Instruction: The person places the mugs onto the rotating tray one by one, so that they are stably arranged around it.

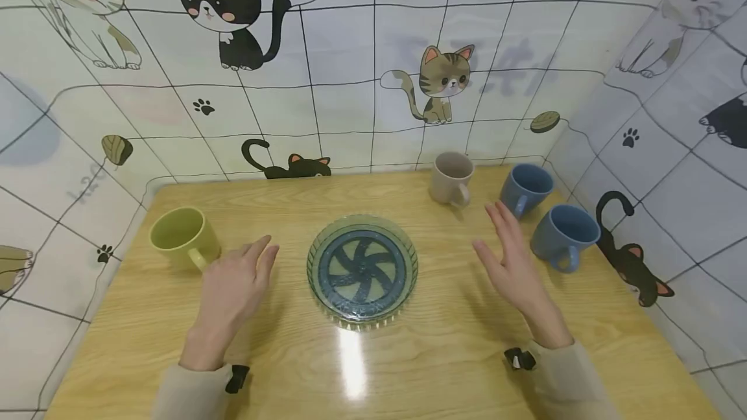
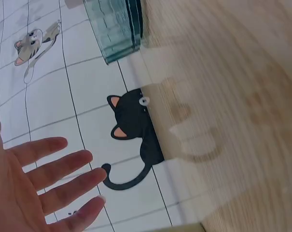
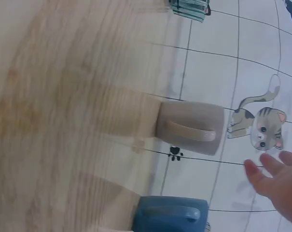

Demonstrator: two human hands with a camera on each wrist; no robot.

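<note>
My left hand [image 1: 236, 287] hovers over the table beside a green mug [image 1: 185, 237], its fingers loosely extended and holding nothing. In the left wrist view, that hand's fingers [image 2: 71, 181] are spread. My right hand [image 1: 516, 271], also with nothing in it, is held up just left of two blue mugs [image 1: 565, 233]. A beige mug [image 1: 450, 177] stands farther back, its handle facing me; it also appears in the right wrist view [image 3: 190, 126]. Between my hands sits a round ribbed glass dish [image 1: 363, 326] with a dark blue pinwheel-like pattern inside.
All of it stands on a light wooden table [image 1: 274, 368]. A white wall covering [image 1: 350, 50] with grid lines and cartoon cats rises along the back and both sides. The second blue mug [image 1: 528, 188] is near the back right corner.
</note>
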